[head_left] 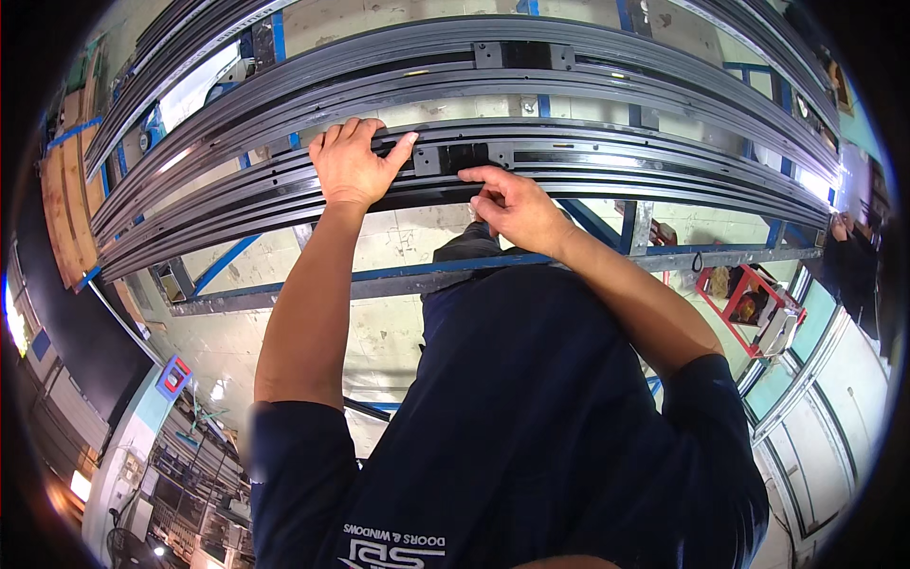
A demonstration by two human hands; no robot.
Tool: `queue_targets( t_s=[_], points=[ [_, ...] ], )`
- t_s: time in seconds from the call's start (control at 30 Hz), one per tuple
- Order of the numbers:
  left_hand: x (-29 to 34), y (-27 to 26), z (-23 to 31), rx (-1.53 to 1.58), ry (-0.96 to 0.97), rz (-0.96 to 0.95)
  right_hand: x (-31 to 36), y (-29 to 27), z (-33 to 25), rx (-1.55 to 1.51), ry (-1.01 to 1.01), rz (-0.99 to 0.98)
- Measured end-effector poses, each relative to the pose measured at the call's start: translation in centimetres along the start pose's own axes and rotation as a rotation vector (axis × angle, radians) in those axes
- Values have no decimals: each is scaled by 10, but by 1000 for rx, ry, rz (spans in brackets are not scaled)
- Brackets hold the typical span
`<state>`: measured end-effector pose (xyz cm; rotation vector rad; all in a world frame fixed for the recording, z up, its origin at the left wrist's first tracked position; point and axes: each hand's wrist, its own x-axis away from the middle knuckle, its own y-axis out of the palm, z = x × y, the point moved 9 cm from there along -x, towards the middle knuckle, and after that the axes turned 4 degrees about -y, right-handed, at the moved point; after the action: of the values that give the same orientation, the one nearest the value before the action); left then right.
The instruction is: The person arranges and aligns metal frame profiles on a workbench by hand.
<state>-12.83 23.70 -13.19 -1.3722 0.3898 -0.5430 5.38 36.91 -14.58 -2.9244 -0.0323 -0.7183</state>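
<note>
Dark grey metal profiles run across in front of me. My left hand (358, 163) lies over the nearest profile (607, 156), fingers spread across its far edge and thumb pointing right. Just right of that thumb, a dark rectangular fitting (464, 158) with lighter end plates sits in the profile. My right hand (517, 209) is at the fitting's near edge, its index finger stretched out to touch there. The thumb stands apart below, and the other fingers curl under, partly hidden. Neither hand shows anything held.
A second profile (379, 92) with a similar fitting (523, 55) lies beyond. A blue metal frame (237, 299) stands underneath. On the floor at right is a red-framed tool carrier (749, 308). Another person's hand (840, 226) is near the profiles' right end. Wooden boards (68, 209) stand left.
</note>
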Motion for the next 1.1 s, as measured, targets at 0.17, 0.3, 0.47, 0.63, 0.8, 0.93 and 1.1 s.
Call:
queue_targets(
  t_s=[0.17, 0.3, 0.47, 0.63, 0.8, 0.93, 1.1],
  points=[
    [0, 0, 0, -1, 1, -4, 0, 1, 2, -15, 5, -1],
    [0, 1, 0, -8, -7, -17, 0, 2, 0, -31, 37, -10],
    [0, 2, 0, -6, -17, -38, 1, 1, -1, -37, 57, -14],
    [0, 2, -1, 3, -16, -30, 2, 0, 0, -46, 93, -15],
    [0, 2, 0, -6, -7, -22, 1, 0, 3, -31, 62, 1],
    [1, 2, 0, -16, -11, -27, 1, 0, 2, -21, 63, -1],
    [0, 1, 0, -10, -8, -23, 1, 0, 2, -16, 57, 2]
  ],
)
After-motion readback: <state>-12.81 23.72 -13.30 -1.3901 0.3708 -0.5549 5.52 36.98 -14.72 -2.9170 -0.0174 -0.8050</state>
